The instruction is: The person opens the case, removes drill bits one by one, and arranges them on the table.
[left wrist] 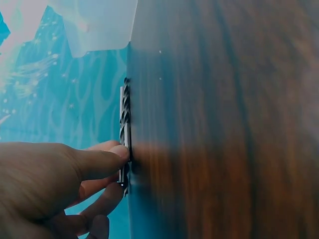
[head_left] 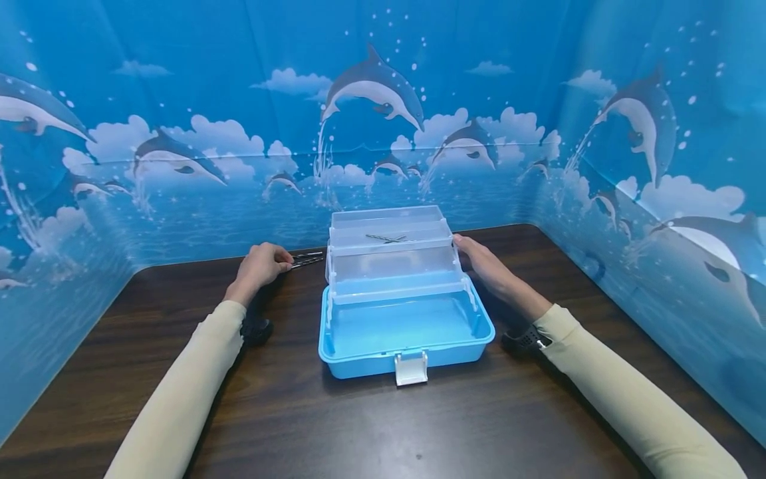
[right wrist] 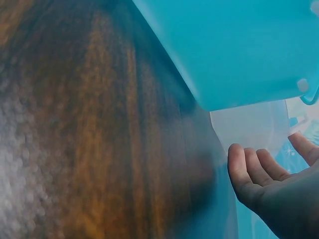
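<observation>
At the back left of the table, my left hand (head_left: 260, 267) pinches dark spiral-fluted drill bits (left wrist: 125, 119) between thumb and fingers. These drill bits (head_left: 307, 259) point toward the toolbox and lie close over the tabletop. The light-blue toolbox (head_left: 407, 359) stands unfolded, its clear tiers raised behind the base. Two drill bits (head_left: 385, 238) lie crossed in the upper clear tray (head_left: 419, 234). My right hand (head_left: 487, 263) is at the toolbox's rear right corner, fingertips right at the clear tier's side. In the right wrist view its fingers (right wrist: 238, 162) are loosely bent beside the translucent lid (right wrist: 249, 124).
A white latch (head_left: 411, 370) hangs down at the toolbox's front. The dark wooden table (head_left: 287, 412) ends at a blue dolphin-print curtain (head_left: 239, 199), which rises along the back and both sides. Black straps are on both wrists.
</observation>
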`<move>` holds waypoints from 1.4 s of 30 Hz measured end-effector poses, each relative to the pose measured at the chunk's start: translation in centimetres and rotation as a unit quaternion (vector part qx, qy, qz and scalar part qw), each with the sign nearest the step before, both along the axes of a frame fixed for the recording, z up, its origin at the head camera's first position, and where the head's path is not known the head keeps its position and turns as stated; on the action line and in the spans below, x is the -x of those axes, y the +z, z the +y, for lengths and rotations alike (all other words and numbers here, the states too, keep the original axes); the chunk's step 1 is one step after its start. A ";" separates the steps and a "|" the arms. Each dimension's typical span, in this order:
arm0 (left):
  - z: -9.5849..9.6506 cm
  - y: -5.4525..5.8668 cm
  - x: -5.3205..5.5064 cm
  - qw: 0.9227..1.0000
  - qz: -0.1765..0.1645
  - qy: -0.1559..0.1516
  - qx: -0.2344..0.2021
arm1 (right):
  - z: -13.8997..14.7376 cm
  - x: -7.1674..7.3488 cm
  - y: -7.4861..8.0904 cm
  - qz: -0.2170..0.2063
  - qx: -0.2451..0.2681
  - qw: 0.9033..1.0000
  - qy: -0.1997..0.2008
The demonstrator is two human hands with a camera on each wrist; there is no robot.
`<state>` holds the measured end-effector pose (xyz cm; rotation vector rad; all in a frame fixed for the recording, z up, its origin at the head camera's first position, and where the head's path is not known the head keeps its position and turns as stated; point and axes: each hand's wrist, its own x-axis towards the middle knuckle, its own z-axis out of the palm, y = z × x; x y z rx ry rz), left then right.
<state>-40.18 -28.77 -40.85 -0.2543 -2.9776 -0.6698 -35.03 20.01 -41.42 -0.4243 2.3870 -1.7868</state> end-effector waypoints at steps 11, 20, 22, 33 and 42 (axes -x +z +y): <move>-0.6 -0.8 0.2 1.000 -0.003 -0.002 -0.008 | -0.7 0.4 -0.2 -0.008 0.000 1.000 0.001; 0.7 0.3 0.6 0.999 0.025 0.002 -0.032 | -0.6 0.2 0.0 -0.013 -0.001 1.000 -0.010; 1.6 1.1 0.3 0.998 0.049 0.004 -0.043 | -0.6 0.1 0.1 -0.010 -0.002 1.000 -0.009; 8.8 6.5 -3.7 0.968 0.219 -0.061 -0.103 | -0.4 0.1 0.5 0.002 -0.004 1.000 -0.006; 11.9 7.6 -4.3 0.949 0.140 -0.280 -0.025 | -0.1 -0.1 -0.2 0.004 0.000 1.000 -0.005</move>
